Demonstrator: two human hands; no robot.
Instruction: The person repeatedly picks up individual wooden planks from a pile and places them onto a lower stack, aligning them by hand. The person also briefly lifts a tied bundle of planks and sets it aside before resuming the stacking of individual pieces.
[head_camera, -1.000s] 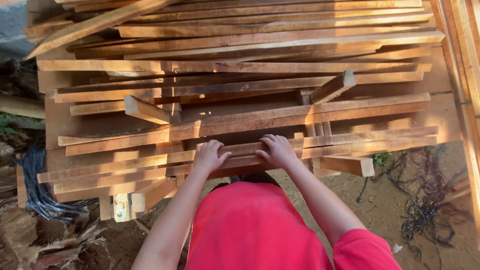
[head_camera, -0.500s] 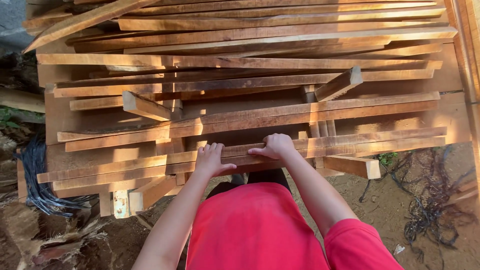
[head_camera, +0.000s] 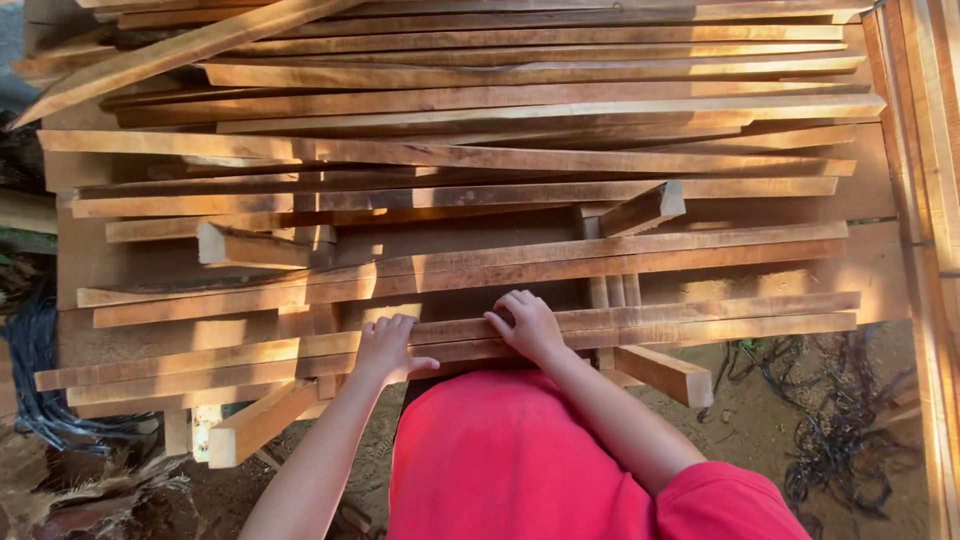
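Wooden slat (head_camera: 640, 325) at the near edge of the stack — long, thin, reddish-brown, lying flat and running left to right across the pile. Both hands are on it. Left hand (head_camera: 385, 348) lies palm down on the slat's upper face, fingers (head_camera: 392, 325) spread and pointing away from the body, thumb out to the side; it rests on the wood rather than closing around it. Right hand (head_camera: 528, 325) is just beside it, also on top, fingers curled over the far edge of the same slat; whether they wrap under it I cannot tell. The hands are near each other but apart.

Stack of timber (head_camera: 480, 160) fills most of the view — many long slats laid roughly parallel, some skewed. A short offcut block (head_camera: 645, 208) sits tilted on the pile behind the right hand; another short block (head_camera: 250, 247) lies to the left. A thicker stub (head_camera: 665, 375) sticks out below the near edge at the right. Red shirt (head_camera: 500, 460) fills the bottom centre. Dirt ground with dark tangled cords (head_camera: 840, 440) at lower right.
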